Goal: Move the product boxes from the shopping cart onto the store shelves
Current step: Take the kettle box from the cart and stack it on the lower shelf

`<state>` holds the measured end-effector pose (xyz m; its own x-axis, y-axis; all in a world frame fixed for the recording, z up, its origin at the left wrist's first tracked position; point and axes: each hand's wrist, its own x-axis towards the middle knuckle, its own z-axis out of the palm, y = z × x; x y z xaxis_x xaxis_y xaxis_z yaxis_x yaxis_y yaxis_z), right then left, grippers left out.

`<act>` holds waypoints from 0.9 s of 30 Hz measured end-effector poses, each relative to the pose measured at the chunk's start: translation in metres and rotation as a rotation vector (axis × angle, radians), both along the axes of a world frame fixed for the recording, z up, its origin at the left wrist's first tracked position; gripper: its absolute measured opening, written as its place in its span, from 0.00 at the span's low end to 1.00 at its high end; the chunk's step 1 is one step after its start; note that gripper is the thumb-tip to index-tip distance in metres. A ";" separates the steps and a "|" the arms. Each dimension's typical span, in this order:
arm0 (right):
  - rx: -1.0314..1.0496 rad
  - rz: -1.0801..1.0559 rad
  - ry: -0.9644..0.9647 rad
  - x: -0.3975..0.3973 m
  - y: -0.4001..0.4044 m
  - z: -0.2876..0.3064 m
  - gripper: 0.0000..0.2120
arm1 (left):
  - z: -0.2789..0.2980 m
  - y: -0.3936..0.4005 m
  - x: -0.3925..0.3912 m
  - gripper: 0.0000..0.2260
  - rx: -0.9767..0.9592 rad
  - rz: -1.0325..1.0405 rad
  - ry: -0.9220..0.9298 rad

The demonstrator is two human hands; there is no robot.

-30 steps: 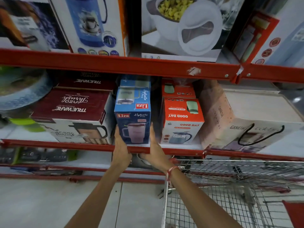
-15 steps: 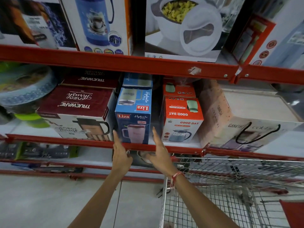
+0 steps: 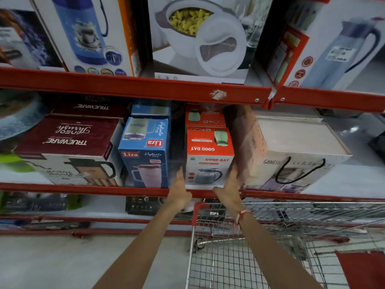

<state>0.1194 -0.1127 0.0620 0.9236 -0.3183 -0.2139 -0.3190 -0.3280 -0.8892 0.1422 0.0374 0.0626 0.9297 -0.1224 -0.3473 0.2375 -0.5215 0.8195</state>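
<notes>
Nearest you, below the orange Good Day box (image 3: pixel 209 163), is the shopping cart (image 3: pixel 239 257): thin wire mesh with a red plastic corner, and no product box showing in the part of the basket you can see. Your two forearms reach up over it toward that box.

Your left hand (image 3: pixel 179 195) is flat and open, fingers together and pointing up, at the box's lower left edge in the gap beside the blue Liza box (image 3: pixel 145 161). Your right hand (image 3: pixel 229 191), open the same way, stands at the lower right edge, against the pale handled carton (image 3: pixel 291 155). Neither hand grips anything; whether the palms already touch the cardboard cannot be told, since the fingertips are blurred.

The step looks like squaring the orange box in its row. Press evenly with both palms low on the sides, where the corners are stiffest, and slide it rather than lift it, keeping its base flat on the shelf (image 3: pixel 83 187). The glossy printed card will slip easily on painted metal, so push gently. Mind the second orange box just behind it, and leave the left gap no tighter than needed.

Left of the Liza box sits a broad maroon Trueware carton (image 3: pixel 68 147). Above the orange box, past the red beam, larger glossy cartons stand upright.
</notes>
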 end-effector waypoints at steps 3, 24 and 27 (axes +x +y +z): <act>0.022 0.097 -0.026 -0.002 -0.003 0.007 0.44 | 0.001 -0.002 0.002 0.43 -0.054 0.008 -0.029; -0.488 -0.207 -0.460 -0.005 0.005 0.135 0.19 | 0.123 0.033 -0.014 0.22 0.005 0.252 -0.572; -0.453 -0.239 -0.617 0.017 -0.003 0.194 0.17 | 0.172 0.044 0.006 0.15 -0.008 0.355 -0.858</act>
